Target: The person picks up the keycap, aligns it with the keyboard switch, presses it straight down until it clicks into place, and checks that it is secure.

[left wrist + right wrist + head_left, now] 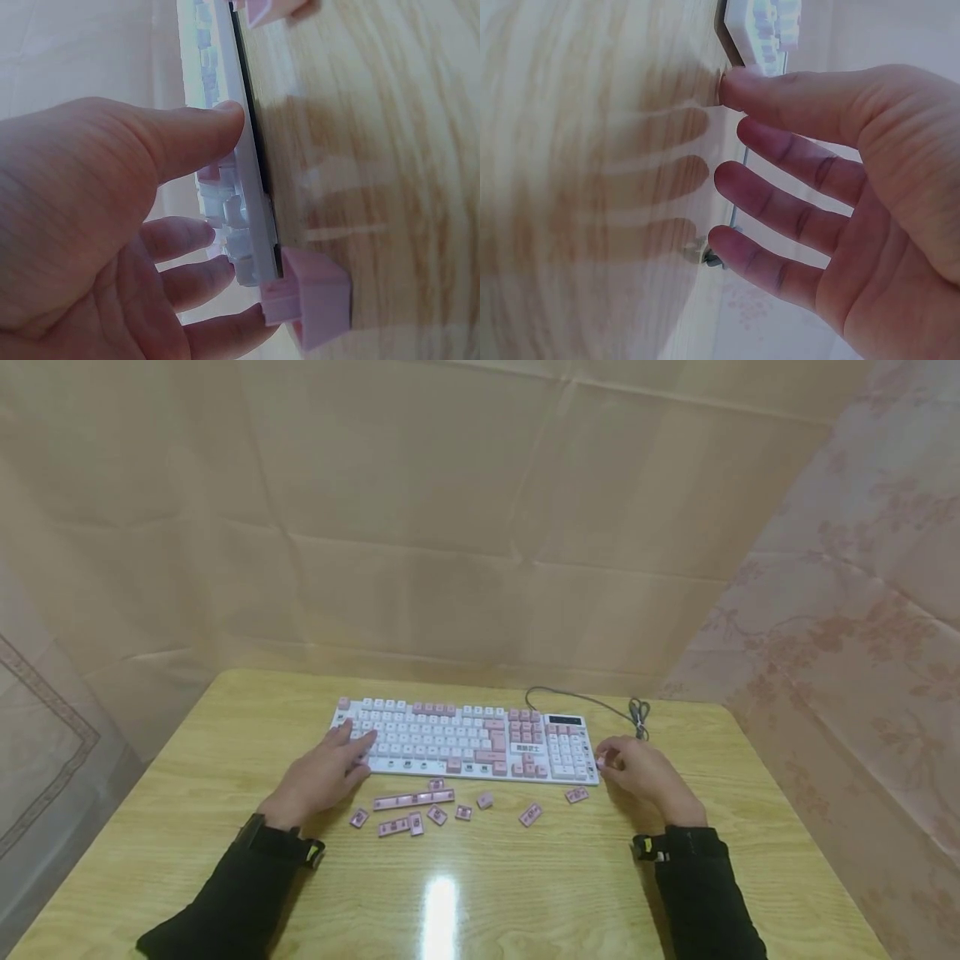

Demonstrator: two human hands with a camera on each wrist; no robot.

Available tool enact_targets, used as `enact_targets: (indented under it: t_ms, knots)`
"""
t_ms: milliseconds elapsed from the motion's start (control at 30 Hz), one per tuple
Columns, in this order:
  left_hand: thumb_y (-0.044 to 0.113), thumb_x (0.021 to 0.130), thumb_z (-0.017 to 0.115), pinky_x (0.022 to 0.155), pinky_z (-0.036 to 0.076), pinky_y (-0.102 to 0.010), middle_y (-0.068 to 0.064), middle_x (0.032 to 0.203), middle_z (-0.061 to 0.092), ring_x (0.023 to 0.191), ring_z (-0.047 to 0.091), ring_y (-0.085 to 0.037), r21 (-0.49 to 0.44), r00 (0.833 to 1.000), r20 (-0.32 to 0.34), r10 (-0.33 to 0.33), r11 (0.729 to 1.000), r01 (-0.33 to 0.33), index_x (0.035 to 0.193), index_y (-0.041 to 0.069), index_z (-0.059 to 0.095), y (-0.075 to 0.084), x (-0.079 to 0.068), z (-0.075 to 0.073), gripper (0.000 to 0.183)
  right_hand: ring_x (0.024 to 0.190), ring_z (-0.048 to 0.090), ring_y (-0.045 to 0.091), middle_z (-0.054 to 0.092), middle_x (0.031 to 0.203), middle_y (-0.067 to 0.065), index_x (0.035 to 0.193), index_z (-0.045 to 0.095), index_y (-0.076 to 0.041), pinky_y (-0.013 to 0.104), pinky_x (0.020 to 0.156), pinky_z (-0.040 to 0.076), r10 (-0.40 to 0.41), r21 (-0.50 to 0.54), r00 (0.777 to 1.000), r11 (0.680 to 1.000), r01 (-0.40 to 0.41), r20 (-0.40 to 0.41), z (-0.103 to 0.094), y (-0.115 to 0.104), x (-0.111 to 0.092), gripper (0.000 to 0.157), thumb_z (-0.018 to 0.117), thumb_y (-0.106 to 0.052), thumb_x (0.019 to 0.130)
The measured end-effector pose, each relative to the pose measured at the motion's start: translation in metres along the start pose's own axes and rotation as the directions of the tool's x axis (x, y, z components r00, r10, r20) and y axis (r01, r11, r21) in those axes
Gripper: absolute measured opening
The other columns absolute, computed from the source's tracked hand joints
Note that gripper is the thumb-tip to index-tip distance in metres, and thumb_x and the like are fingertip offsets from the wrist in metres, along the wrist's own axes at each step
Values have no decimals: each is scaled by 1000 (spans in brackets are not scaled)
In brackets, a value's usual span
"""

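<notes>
A white and pink keyboard [442, 739] lies across the table. Over its left end is my left hand [318, 777], holding that end with the thumb along the front edge and fingers spread over the keys. In the left wrist view a pink keycap [322, 300] stands by the keyboard's corner, close to a fingertip. Just off the right end, my right hand [641, 768] pinches a small pink keycap [601, 762] between thumb and index finger, mostly hidden by them. The other fingers extend loosely. Bare switches show along the keyboard's bottom row.
Several loose pink keycaps [437, 814] and a long pink spacebar [414, 800] lie in front of the keyboard. Behind it runs a grey cable [577, 695], ending in a tied bundle [638, 714]. Cloth curtains [450, 527] hang behind the wooden table [510, 893].
</notes>
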State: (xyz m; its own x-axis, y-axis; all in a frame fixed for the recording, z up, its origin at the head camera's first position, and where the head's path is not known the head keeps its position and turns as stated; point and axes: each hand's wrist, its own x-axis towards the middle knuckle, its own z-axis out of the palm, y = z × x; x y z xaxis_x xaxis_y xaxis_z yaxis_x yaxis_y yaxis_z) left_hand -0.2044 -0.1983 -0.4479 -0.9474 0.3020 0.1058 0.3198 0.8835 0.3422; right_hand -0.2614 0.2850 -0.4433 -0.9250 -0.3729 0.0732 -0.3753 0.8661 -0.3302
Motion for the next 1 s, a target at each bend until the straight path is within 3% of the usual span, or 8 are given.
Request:
enact_targets:
  t_ms: [233,600,833,1000]
  knots:
    - [22,94,57,105,24,-60,-30,149,24,135,23,-46,-9,1000,-5,14,1000,-14,143,7,41,-1,0,0,54,81,59,18,65,89,4,104,67,-3,39,72,51,77,-10,997,997,-76,18,1,0,0,27,72,-18,82]
    - [22,94,57,105,24,-59,-29,149,25,135,23,-46,1,1000,-4,19,1000,-19,144,7,41,-3,0,0,54,76,53,19,62,87,5,95,70,-5,39,68,48,30,-50,1000,998,-30,-3,3,-1,2,17,70,-16,83]
    - [21,94,57,105,24,-60,-30,149,25,135,23,-46,-8,1000,-10,20,1000,-20,143,7,41,-3,0,0,54,84,64,22,69,94,8,101,68,-3,40,74,54,23,25,999,999,-22,-23,1,-3,2,18,68,-9,84]
    - [21,94,57,105,24,-59,-29,149,25,135,23,-45,-10,1000,-14,25,1000,-25,143,7,41,-2,0,1,54,83,64,22,69,94,9,104,68,-2,40,73,54,29,42,999,999,-27,-39,-1,-5,2,20,67,-9,85]
